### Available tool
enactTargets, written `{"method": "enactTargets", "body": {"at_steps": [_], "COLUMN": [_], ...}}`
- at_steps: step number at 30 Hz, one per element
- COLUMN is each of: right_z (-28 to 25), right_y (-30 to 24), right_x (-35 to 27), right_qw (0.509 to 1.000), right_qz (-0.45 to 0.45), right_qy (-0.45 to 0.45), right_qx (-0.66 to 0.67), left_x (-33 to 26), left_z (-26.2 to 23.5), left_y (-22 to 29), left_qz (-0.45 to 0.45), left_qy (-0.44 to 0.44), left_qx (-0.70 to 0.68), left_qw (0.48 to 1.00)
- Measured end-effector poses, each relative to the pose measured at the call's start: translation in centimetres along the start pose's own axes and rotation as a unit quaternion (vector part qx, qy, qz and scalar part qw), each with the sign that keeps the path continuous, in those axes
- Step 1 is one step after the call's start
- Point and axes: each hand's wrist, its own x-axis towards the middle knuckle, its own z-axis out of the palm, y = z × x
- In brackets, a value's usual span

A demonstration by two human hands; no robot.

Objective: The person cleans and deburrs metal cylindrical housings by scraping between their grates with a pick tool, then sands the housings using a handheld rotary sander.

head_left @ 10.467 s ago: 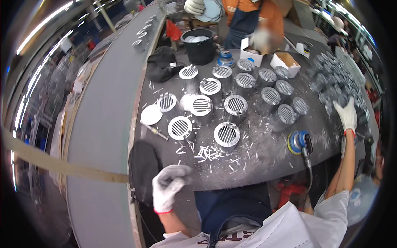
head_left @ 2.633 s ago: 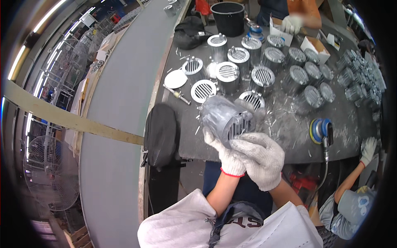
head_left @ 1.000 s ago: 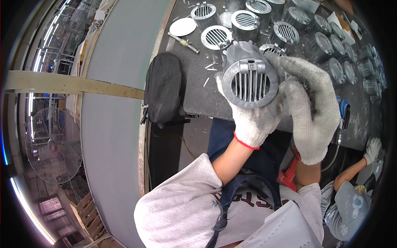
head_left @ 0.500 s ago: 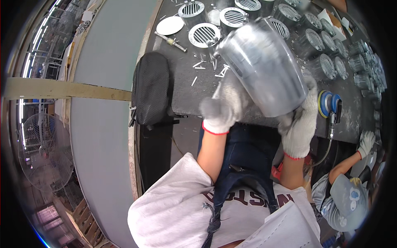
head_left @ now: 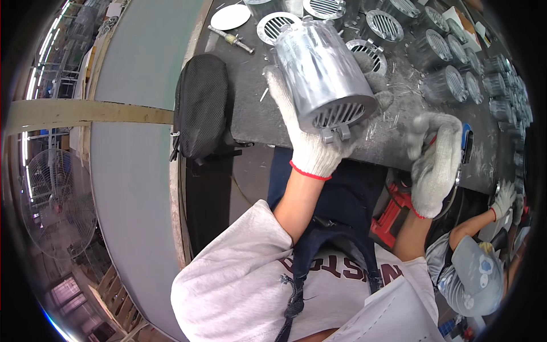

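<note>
We stand at a dark surface (head_left: pixel 256 108) strewn with metal shavings, in a workshop with a pale floor on our left and a standing fan (head_left: pixel 57 205) down in the corner. Above the near edge of this surface our left hand (head_left: pixel 305 131), in a white knit glove with a red cuff, holds a silver metal cylinder (head_left: pixel 322 74); the grip is wrapped around its side and lower rim, and the slotted grille end is tilted toward us, with a small clamp at its edge. Our right hand (head_left: pixel 436 162), also gloved, is just beside the cylinder to the right, apart from it, with the fingers curled loosely; we cannot tell if it pinches anything. Next to it lies a blue sander (head_left: pixel 466 145). Behind the cylinder many similar grilled cylinders (head_left: pixel 433 51) stand in rows, with a white disc (head_left: pixel 231 16) and a screwdriver (head_left: pixel 231 39) farther left. A black mesh bag (head_left: pixel 202 105) hangs at the left edge. At lower right another person (head_left: pixel 473 268) reaches up with a gloved hand.
</note>
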Motion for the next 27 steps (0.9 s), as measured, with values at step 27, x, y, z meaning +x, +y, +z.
{"method": "enactTargets", "body": {"at_steps": [27], "right_z": [4.4], "right_y": [-4.3], "right_x": [3.2], "right_qw": [0.915], "right_qz": [-0.355], "right_qy": [-0.057], "right_qx": [-0.184], "left_x": [-2.7], "left_z": [-1.1], "left_y": [-2.0], "left_qz": [0.207], "left_qy": [0.123], "left_qx": [0.488], "left_qw": [0.839]}}
